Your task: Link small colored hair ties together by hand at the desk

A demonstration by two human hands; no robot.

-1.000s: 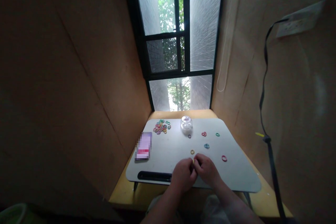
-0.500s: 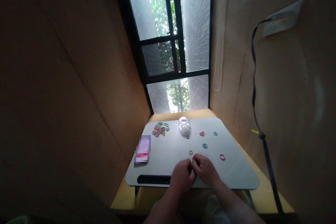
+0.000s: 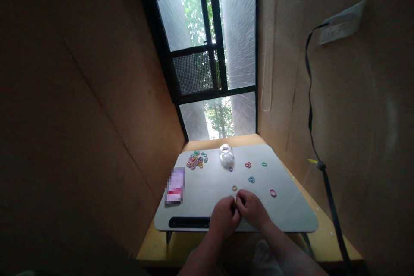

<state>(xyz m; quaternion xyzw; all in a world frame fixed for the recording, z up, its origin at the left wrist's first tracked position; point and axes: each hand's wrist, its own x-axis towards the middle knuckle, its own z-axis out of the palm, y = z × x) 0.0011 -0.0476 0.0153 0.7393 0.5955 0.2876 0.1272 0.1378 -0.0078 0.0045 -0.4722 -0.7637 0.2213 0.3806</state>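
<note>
At the left edge of a white table (image 3: 197, 194) lies a flat, phone-like slab (image 3: 175, 185), its screen blurred into blocks. Near it, along the table's near edge, runs a long black recess (image 3: 189, 222); anything inside it is too dark to tell. On the far left sits a loose heap of small coloured rings (image 3: 195, 162), pink, yellow, green and others mixed together, with a few just beside the heap on its right.

The left hand (image 3: 224, 215) is at the near middle of the table, fingers curled in, gripping a small yellow piece (image 3: 235, 200) at the fingertips. On the far side stands a clear, rounded jar (image 3: 226, 156); its contents cannot be made out. A purple ring (image 3: 229, 170) lies just on its near side, and a yellow ring (image 3: 234, 190) lies just beyond the fingertips.

The right hand (image 3: 252, 208) meets the left, its fingers bent and pinching the same yellow piece. Farther off are a red cluster (image 3: 248, 165) and a teal cluster (image 3: 251, 179), then a green ring (image 3: 264, 166), and nearer, a pink ring (image 3: 273, 196).
</note>
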